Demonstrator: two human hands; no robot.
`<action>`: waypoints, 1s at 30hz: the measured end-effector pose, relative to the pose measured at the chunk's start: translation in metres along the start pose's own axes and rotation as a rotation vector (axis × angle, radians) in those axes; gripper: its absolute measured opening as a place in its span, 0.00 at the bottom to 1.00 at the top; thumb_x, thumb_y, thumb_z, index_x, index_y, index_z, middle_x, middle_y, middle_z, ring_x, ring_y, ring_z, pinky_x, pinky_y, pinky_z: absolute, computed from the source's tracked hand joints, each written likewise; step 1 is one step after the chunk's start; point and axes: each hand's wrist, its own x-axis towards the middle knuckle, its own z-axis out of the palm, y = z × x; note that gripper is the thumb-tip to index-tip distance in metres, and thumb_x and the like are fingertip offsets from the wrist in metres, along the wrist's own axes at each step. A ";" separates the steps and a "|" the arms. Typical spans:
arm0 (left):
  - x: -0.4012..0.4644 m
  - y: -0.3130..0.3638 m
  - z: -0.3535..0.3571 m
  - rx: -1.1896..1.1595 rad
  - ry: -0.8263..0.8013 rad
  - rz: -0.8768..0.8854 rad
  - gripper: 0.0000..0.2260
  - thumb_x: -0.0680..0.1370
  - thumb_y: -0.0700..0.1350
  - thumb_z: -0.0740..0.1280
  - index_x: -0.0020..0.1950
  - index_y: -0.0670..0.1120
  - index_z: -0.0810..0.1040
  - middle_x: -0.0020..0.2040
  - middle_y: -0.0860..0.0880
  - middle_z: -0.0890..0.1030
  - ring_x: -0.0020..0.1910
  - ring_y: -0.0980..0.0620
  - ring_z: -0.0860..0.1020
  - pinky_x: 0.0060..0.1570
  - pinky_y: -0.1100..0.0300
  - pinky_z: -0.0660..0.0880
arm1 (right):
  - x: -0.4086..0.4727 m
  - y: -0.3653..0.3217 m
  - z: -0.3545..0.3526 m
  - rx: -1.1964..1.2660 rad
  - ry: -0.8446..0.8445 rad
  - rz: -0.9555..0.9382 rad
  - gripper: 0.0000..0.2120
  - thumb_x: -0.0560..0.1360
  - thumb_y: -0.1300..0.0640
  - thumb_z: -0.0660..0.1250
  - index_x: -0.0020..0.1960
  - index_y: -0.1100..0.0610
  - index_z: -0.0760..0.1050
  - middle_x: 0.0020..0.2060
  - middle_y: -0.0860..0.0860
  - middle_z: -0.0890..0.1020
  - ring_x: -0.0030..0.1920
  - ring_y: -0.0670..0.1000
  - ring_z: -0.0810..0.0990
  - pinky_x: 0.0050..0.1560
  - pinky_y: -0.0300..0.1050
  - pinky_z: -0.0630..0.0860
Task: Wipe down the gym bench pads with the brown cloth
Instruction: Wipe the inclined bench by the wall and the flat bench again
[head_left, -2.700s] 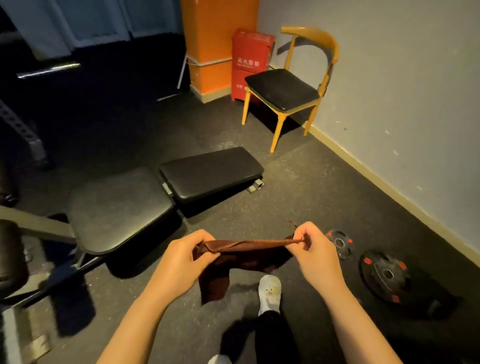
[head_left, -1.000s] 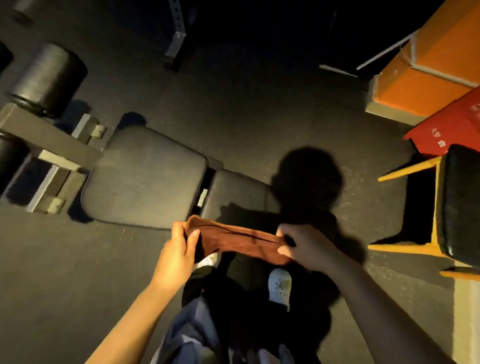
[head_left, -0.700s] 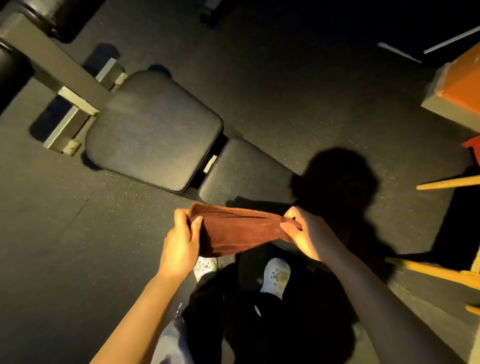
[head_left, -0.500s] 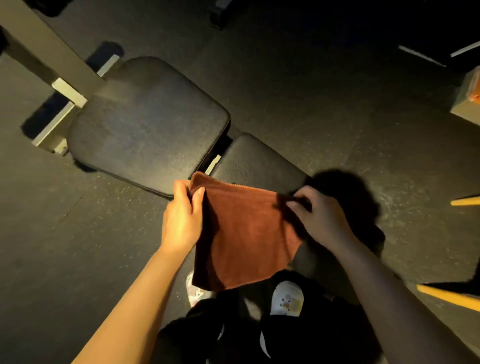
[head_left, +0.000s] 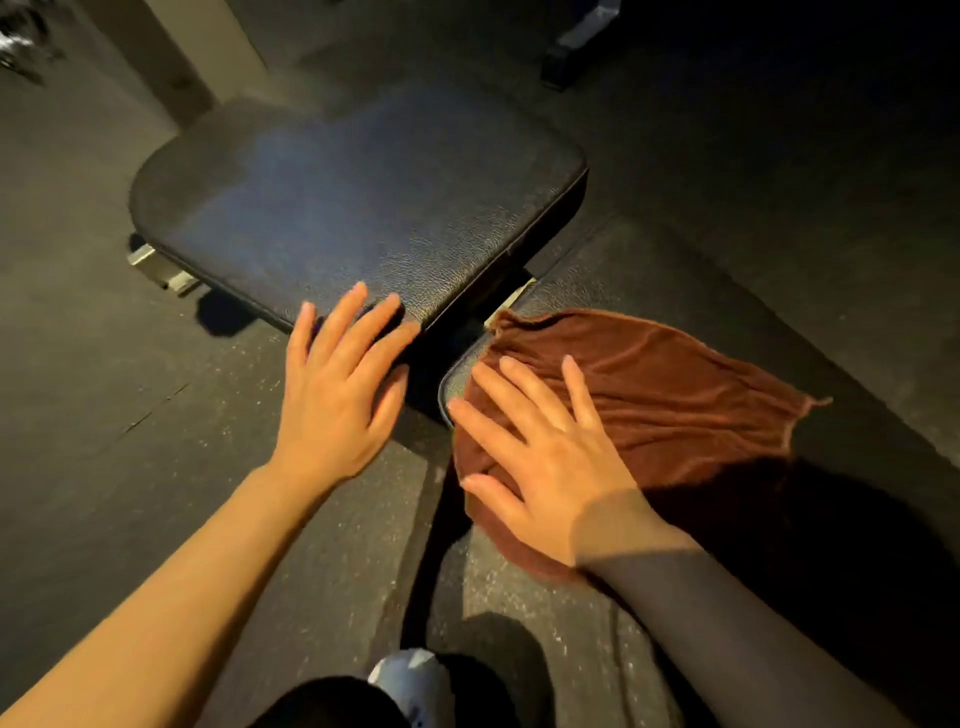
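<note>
1. I see the dark rubber floor (head_left: 130, 364) filling most of my view, speckled and dim
2. The large bench pad (head_left: 353, 208) sits up and left of centre, black and grained, with a pale metal foot (head_left: 156, 267) showing under its left edge
3. The smaller bench pad (head_left: 571, 291) lies to the right of it across a dark gap; most of its top is hidden under the cloth and my own shadow, so I cannot trace its full outline
4. The brown cloth (head_left: 675, 405) is spread flat on that smaller pad, slightly rumpled, one corner pointing right and its near edge drooping over the pad's front
5. My right hand (head_left: 545, 457) lies flat on the cloth's left part, fingers straight and fanned, pressing it down
6. My left hand (head_left: 337, 395) is flat too, fingers apart, and its fingertips (head_left: 358, 293) seem to touch the big pad's near corner
7. A pale shoe (head_left: 415, 686) shows at the bottom edge
</note>
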 end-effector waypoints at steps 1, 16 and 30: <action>-0.001 -0.006 0.011 0.029 0.049 0.015 0.19 0.80 0.47 0.60 0.71 0.47 0.72 0.72 0.42 0.73 0.75 0.41 0.65 0.73 0.39 0.56 | 0.006 0.002 0.006 -0.019 0.020 -0.021 0.29 0.75 0.42 0.56 0.74 0.49 0.70 0.74 0.54 0.69 0.75 0.57 0.64 0.70 0.69 0.52; 0.047 -0.019 0.027 -0.044 0.420 0.031 0.13 0.81 0.47 0.63 0.51 0.43 0.86 0.53 0.46 0.85 0.54 0.41 0.82 0.54 0.48 0.75 | 0.043 0.023 -0.006 0.113 0.244 0.412 0.33 0.75 0.33 0.52 0.75 0.47 0.65 0.77 0.46 0.62 0.79 0.49 0.53 0.78 0.58 0.40; 0.040 -0.018 0.043 -0.079 0.489 -0.008 0.11 0.79 0.46 0.66 0.53 0.45 0.87 0.55 0.48 0.85 0.56 0.44 0.83 0.54 0.46 0.78 | 0.057 -0.019 0.019 -0.086 0.179 0.319 0.29 0.64 0.39 0.63 0.63 0.49 0.74 0.69 0.50 0.73 0.75 0.54 0.63 0.74 0.60 0.53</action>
